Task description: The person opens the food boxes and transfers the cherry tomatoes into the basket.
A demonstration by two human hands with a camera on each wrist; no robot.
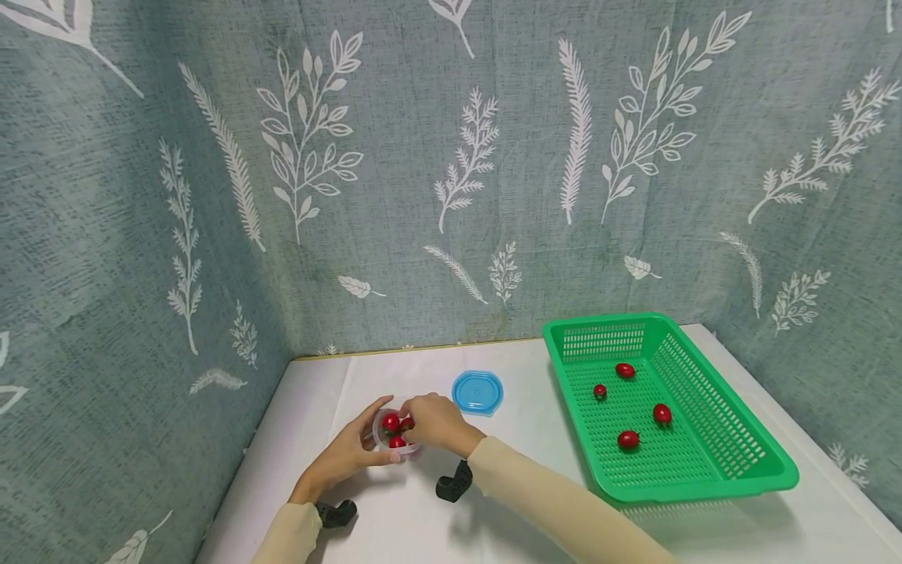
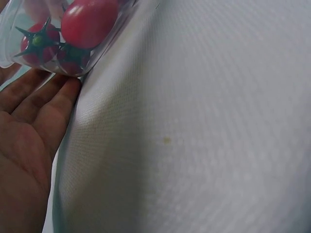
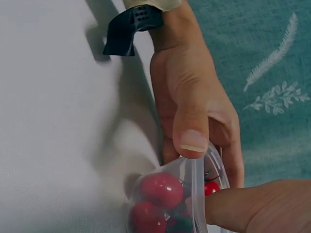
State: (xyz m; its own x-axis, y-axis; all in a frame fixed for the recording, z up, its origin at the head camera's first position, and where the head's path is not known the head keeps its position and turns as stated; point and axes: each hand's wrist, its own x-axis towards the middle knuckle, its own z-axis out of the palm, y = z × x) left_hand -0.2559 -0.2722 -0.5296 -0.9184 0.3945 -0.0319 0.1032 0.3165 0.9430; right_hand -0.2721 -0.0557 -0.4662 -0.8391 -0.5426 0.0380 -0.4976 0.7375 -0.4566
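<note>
My left hand grips a small clear plastic container, its thumb on the near rim and its fingers around the far side. Several red cherry tomatoes with green stems lie inside. My right hand reaches in over the container's right side. Its thumb and index finger pinch a cherry tomato at the opening, partly hidden by the fingers. In the right wrist view the right thumb dips behind the clear wall. Left fingers touch the container's side in the left wrist view.
A green slotted basket stands at the right with several cherry tomatoes spread on its floor. Behind the right hand, a blue lid lies flat on the white tabletop. Patterned cloth hangs behind and at the sides.
</note>
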